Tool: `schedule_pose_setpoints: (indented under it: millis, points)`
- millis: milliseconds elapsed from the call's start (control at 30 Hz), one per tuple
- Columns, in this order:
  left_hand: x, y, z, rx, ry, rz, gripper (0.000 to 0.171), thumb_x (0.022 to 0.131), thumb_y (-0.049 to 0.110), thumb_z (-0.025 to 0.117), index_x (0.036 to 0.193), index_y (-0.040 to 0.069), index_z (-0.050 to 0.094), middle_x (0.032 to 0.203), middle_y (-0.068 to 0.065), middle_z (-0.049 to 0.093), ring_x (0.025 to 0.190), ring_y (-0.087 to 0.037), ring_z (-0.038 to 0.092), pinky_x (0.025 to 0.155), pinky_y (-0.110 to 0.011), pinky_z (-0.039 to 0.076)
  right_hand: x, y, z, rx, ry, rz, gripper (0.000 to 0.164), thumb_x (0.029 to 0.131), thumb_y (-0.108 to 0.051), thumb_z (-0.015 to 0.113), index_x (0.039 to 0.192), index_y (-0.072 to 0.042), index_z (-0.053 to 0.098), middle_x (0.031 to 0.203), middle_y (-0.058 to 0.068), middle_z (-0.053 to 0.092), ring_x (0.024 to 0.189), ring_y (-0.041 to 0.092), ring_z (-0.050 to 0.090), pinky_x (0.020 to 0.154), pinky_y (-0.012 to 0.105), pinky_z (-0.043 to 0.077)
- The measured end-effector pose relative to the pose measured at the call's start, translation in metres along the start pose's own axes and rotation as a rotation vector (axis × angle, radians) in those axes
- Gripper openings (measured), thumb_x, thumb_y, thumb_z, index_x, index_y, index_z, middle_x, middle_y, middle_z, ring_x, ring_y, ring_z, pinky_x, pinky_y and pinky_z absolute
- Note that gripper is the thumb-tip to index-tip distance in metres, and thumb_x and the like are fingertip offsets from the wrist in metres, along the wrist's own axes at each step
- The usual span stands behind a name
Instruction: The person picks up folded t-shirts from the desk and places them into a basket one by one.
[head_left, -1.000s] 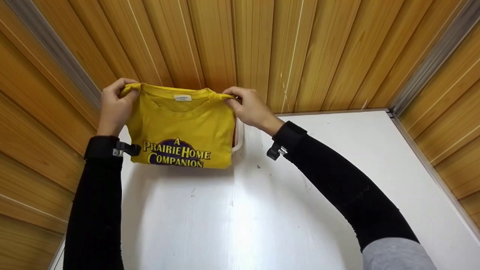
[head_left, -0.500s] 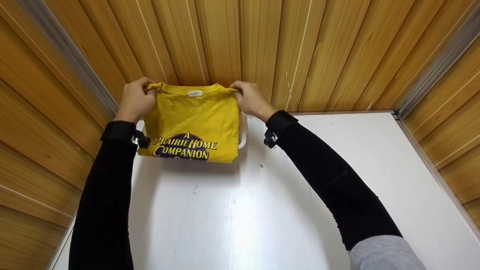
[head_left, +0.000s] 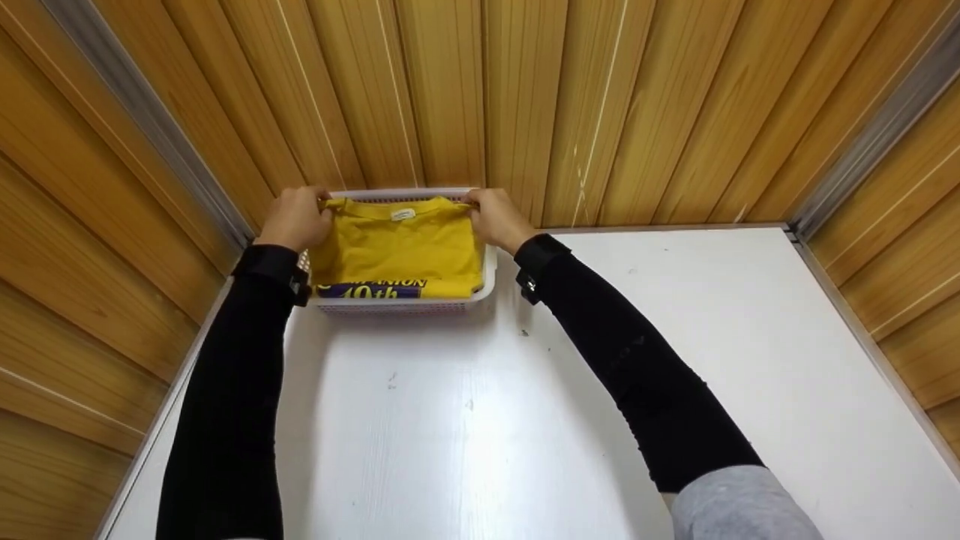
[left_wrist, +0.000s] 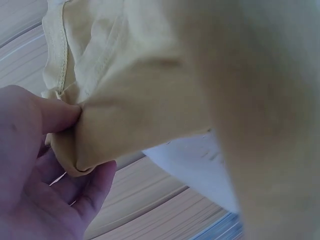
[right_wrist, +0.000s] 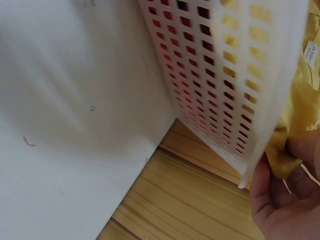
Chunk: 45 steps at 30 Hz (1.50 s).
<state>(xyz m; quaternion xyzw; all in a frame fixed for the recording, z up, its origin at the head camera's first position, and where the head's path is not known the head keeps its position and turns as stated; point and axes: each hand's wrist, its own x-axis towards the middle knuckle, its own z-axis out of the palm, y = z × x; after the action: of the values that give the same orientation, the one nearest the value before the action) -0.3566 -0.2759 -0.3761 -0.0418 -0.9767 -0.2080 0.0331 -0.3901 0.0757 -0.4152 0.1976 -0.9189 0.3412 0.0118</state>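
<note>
A folded yellow T-shirt point(head_left: 397, 251) with a purple print lies inside the white plastic basket point(head_left: 486, 281), below its back rim. My left hand point(head_left: 295, 217) pinches the shirt's left shoulder between thumb and fingers, as the left wrist view shows on the bunched cloth point(left_wrist: 120, 110). At the opposite shoulder, my right hand point(head_left: 499, 219) pinches the fabric just over the basket's right rim. A white label shows inside the collar. Through the perforated basket wall point(right_wrist: 210, 80), red and dark contents are visible under the yellow cloth; what they are is hidden.
The basket stands on a white table point(head_left: 465, 420) at its far left, against a wood-panelled wall point(head_left: 517, 112). Another panelled wall point(head_left: 82, 285) rises close on the left. White tabletop extends to the front and right.
Both hands have lowered the T-shirt into the basket and shifted slightly right in the head view. The basket's rim, mostly covered before, now shows around the shirt.
</note>
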Motion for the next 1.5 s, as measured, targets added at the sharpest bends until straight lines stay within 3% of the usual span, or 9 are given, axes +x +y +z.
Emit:
schedule_pose_setpoints:
  millis: [333, 567, 633, 833, 1067, 1200, 1333, 1500]
  points:
    - [0.005, 0.004, 0.008, -0.044, 0.11, -0.042, 0.038, 0.109, 0.008, 0.057, 0.143, -0.003, 0.068, 0.144, -0.034, 0.067, 0.135, -0.056, 0.063, 0.114, -0.066, 0.052, 0.005, 0.0, -0.001, -0.001, 0.069, 0.013, 0.03, 0.112, -0.006, 0.056, 0.137, 0.0, 0.073, 0.14, 0.02, 0.074, 0.134, 0.031, 0.07, 0.116, 0.04, 0.057]
    - [0.008, 0.013, 0.012, -0.063, 0.225, -0.076, 0.037, 0.107, 0.007, 0.057, 0.14, -0.002, 0.071, 0.142, -0.033, 0.069, 0.134, -0.056, 0.064, 0.114, -0.067, 0.051, 0.006, -0.001, 0.0, -0.048, 0.144, 0.024, 0.03, 0.113, -0.01, 0.055, 0.138, -0.005, 0.072, 0.141, 0.015, 0.075, 0.134, 0.029, 0.07, 0.115, 0.04, 0.056]
    - [0.008, 0.015, 0.013, -0.066, 0.228, -0.083, 0.039, 0.106, 0.006, 0.056, 0.142, -0.003, 0.07, 0.143, -0.033, 0.069, 0.134, -0.056, 0.064, 0.113, -0.067, 0.052, 0.007, 0.0, 0.0, -0.046, 0.143, 0.025, 0.031, 0.113, -0.009, 0.055, 0.139, -0.006, 0.071, 0.142, 0.015, 0.074, 0.135, 0.029, 0.069, 0.115, 0.04, 0.056]
    - [0.011, 0.015, 0.019, -0.052, 0.2, -0.137, 0.043, 0.106, 0.003, 0.053, 0.146, -0.002, 0.067, 0.145, -0.033, 0.068, 0.134, -0.054, 0.064, 0.111, -0.065, 0.054, 0.008, 0.006, 0.002, -0.019, 0.112, 0.024, 0.038, 0.111, -0.001, 0.05, 0.146, -0.003, 0.065, 0.148, 0.018, 0.07, 0.14, 0.031, 0.065, 0.12, 0.039, 0.052]
    - [0.01, 0.008, 0.026, -0.01, 0.139, -0.165, 0.049, 0.101, -0.001, 0.055, 0.149, -0.005, 0.062, 0.148, -0.036, 0.064, 0.142, -0.055, 0.056, 0.121, -0.063, 0.047, 0.001, 0.003, 0.002, -0.06, 0.072, 0.005, 0.042, 0.107, 0.003, 0.051, 0.146, 0.0, 0.067, 0.153, 0.021, 0.065, 0.15, 0.037, 0.057, 0.13, 0.043, 0.043]
    - [0.005, 0.011, 0.026, -0.024, 0.04, -0.121, 0.046, 0.105, 0.005, 0.056, 0.149, -0.004, 0.063, 0.152, -0.034, 0.062, 0.145, -0.053, 0.055, 0.122, -0.063, 0.046, -0.005, -0.003, 0.001, -0.065, 0.052, -0.015, 0.04, 0.107, -0.003, 0.053, 0.143, 0.001, 0.069, 0.153, 0.021, 0.065, 0.151, 0.038, 0.056, 0.132, 0.045, 0.041]
    - [-0.007, 0.023, 0.026, -0.051, -0.063, -0.054, 0.043, 0.113, 0.013, 0.053, 0.152, -0.002, 0.062, 0.158, -0.03, 0.058, 0.147, -0.046, 0.056, 0.124, -0.062, 0.045, -0.017, -0.013, -0.001, -0.086, -0.001, -0.068, 0.036, 0.109, -0.01, 0.055, 0.138, 0.002, 0.074, 0.146, 0.02, 0.071, 0.143, 0.033, 0.063, 0.125, 0.043, 0.049]
    - [-0.033, 0.042, 0.03, -0.038, -0.107, 0.071, 0.036, 0.114, 0.019, 0.055, 0.139, -0.001, 0.072, 0.141, -0.023, 0.071, 0.125, -0.038, 0.067, 0.112, -0.057, 0.054, -0.043, -0.029, -0.002, -0.092, -0.206, -0.211, 0.031, 0.111, -0.02, 0.061, 0.124, -0.001, 0.081, 0.125, 0.014, 0.079, 0.109, 0.026, 0.071, 0.099, 0.041, 0.06]
